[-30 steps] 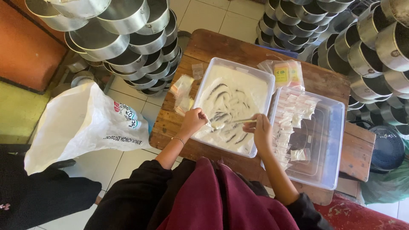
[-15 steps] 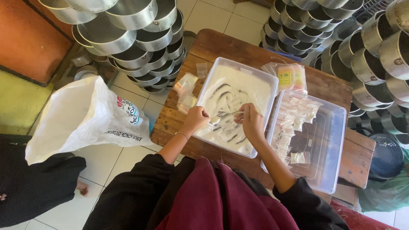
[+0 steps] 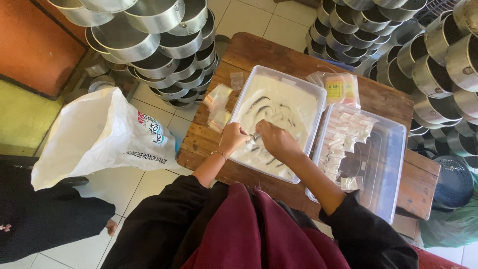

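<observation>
White sack (image 3: 102, 137) on the floor, well left of the grips. Left hand (image 3: 233, 138) and right hand (image 3: 275, 141), both closed on a small metal scoop (image 3: 253, 138), meet over the white-powder tub (image 3: 279, 119) on the counter (image 3: 259, 52). Clear bin (image 3: 378, 164) of small filled packets (image 3: 343, 142), just right.

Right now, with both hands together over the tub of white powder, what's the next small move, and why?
Probably lift the filled packet toward the clear tub. The left hand and right hand meet over the powder tub, apparently around a small spoon, and finished packets already lie in that tub.
</observation>
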